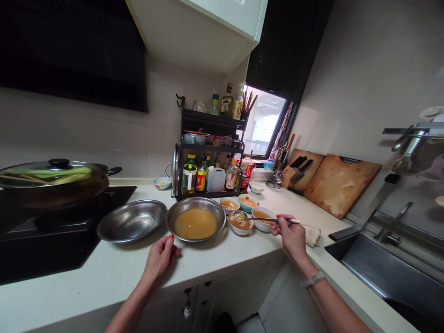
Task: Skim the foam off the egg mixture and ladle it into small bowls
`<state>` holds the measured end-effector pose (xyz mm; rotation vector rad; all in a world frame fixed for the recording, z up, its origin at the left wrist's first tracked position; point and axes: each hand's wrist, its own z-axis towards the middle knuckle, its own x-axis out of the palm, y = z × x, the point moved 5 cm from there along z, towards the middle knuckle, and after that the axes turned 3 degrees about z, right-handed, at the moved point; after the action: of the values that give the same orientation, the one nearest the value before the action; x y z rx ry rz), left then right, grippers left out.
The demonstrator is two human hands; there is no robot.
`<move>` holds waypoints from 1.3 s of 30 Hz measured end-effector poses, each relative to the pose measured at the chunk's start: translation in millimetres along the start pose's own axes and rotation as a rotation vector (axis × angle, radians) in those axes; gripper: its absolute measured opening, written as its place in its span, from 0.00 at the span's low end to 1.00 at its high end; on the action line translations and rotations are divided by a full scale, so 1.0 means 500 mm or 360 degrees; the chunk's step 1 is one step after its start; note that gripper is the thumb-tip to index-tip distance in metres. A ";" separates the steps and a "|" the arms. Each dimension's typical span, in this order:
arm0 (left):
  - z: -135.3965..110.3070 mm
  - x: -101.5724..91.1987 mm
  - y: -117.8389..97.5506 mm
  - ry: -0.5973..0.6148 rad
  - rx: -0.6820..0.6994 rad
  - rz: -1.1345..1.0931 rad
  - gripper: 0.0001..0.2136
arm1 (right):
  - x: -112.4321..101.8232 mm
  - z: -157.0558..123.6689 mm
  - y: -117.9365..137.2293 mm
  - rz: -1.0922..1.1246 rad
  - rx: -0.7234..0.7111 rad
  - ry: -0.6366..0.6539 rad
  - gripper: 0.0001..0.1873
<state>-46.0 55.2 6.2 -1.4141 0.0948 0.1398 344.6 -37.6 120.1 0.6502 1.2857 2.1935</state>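
In my right hand (pixel 289 233) is the handle of a metal ladle (pixel 258 218). The ladle's head is over a small patterned bowl (pixel 241 230) of orange-brown liquid. A white bowl (pixel 262 226) of similar liquid stands beneath the handle, and two more filled bowls, one white (pixel 224 209) and one turquoise (pixel 244 207), are behind. My left hand (pixel 160 256) has its fingers curled, with nothing visible in them. It is close to the near left rim of a steel basin (pixel 222 229) of yellowish liquid; contact is unclear. To the left is another steel basin (pixel 132 224) with no liquid visible.
A lidded pan (pixel 55 185) sits on the black cooktop (pixel 69 249) at left. Behind the bowls stands a black rack (pixel 213 148) of bottles. At right are a knife block (pixel 291 178), cutting boards (pixel 342 185), a folded cloth (pixel 312 235) and the sink (pixel 374 263).
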 end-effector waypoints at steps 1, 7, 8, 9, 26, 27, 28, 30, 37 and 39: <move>0.001 0.001 0.001 0.0010 -0.0005 -0.0001 0.29 | 0.005 0.002 0.004 -0.0004 -0.0007 0.0012 0.23; 0.010 0.009 0.024 0.0104 -0.0014 -0.0084 0.27 | 0.068 0.002 0.032 -0.0029 -0.0060 0.0139 0.25; 0.011 0.010 0.026 0.0118 -0.0013 -0.0098 0.26 | 0.083 -0.001 0.034 -0.0033 -0.0067 0.0170 0.25; 0.011 0.011 0.027 0.0129 -0.0009 -0.0105 0.26 | 0.098 -0.006 0.036 -0.0038 -0.0078 0.0207 0.24; 0.013 0.010 0.035 0.0131 -0.0053 -0.0104 0.26 | 0.086 -0.093 0.069 -0.0648 -0.1141 0.0714 0.10; 0.013 0.010 0.037 0.0134 -0.0053 -0.0112 0.26 | 0.077 -0.090 0.064 -0.0701 -0.1135 0.0725 0.10; 0.013 0.010 0.038 0.0138 -0.0053 -0.0116 0.26 | 0.071 -0.089 0.058 -0.0752 -0.1130 0.0749 0.11; 0.012 0.009 0.039 0.0133 -0.0050 -0.0112 0.25 | 0.062 -0.088 0.047 -0.0834 -0.1121 0.0802 0.11; 0.010 0.005 0.031 0.0128 -0.0038 -0.0039 0.27 | 0.043 -0.081 0.005 -0.0829 -0.0769 0.0734 0.13; 0.011 0.005 0.032 0.0127 -0.0039 -0.0041 0.27 | 0.034 -0.074 -0.004 -0.0730 -0.0573 0.0610 0.17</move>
<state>-46.0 63.2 -9.1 -1.4448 0.1412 0.0632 308.7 -49.4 104.7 -0.2000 1.0348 2.1251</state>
